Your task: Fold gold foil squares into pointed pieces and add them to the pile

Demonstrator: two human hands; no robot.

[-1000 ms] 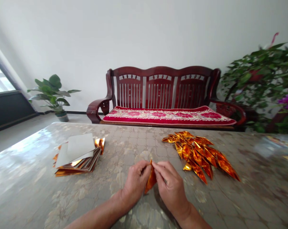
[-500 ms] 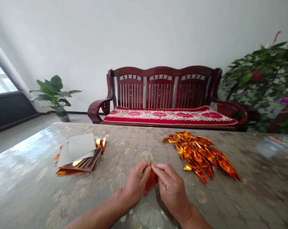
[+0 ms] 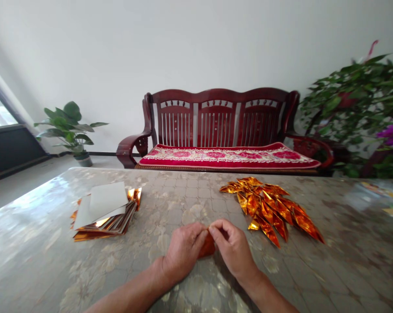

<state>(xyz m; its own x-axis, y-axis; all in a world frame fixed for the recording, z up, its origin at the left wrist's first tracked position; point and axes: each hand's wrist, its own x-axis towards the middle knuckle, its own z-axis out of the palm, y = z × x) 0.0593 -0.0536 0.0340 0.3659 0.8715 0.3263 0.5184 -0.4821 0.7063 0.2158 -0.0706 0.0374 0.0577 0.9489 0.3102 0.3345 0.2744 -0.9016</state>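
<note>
The left hand (image 3: 185, 252) and the right hand (image 3: 232, 245) are close together, and both pinch a folded foil piece (image 3: 206, 247) in the middle near side of the table (image 3: 170, 200). Compared with the earlier frame, the piece now lies lower and flatter, and its long tip no longer shows under the hands. To the right, the pile of folded pieces (image 3: 269, 211) is in the same place, and to the left also the foil stack (image 3: 101, 228) with white paper (image 3: 105, 203) on it.
</note>
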